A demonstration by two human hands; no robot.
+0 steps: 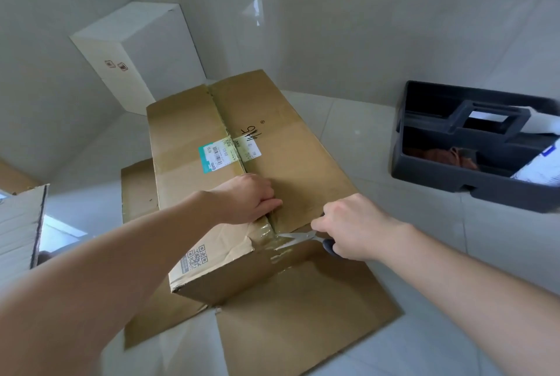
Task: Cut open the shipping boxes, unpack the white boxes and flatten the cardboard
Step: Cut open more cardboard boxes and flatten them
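Note:
A long brown shipping box (pixel 194 193) lies on a flattened sheet of cardboard (pixel 303 315) on the floor, its top seam taped and carrying a white and teal label (pixel 225 153). My left hand (pixel 251 198) rests on the near end of the lid, fingers curled into the centre seam. My right hand (pixel 351 227) grips scissors (pixel 300 237) with dark handles. Their blades are open at the clear tape on the box's near end edge. A tall white box (pixel 142 54) stands in the corner behind the shipping box.
A dark plastic tote (pixel 430 163) with a centre handle sits on the right, holding white packets and something brown. Another cardboard piece (pixel 18 224) stands at the left edge. Tiled walls close off the back, and pale floor tiles surround the boxes.

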